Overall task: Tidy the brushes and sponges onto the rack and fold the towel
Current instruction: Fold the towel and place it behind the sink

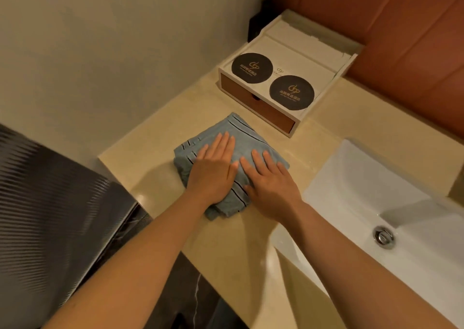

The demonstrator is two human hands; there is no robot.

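A blue towel [244, 138] with thin dark stripes lies folded into a small square on the beige countertop [251, 241]. My left hand [213, 173] rests flat on its left half, fingers together and stretched out. My right hand [271, 183] lies flat on its right half, palm down, fingers slightly spread. Neither hand grips the cloth; both press on top of it. No brushes, sponges or rack show in this view.
A white tray box [324, 97] with a brown drawer front and two black round coasters [252, 68] stands at the back by the wall. A white sink [401, 203] with a metal drain [383, 237] is at the right. The counter edge drops off at the left.
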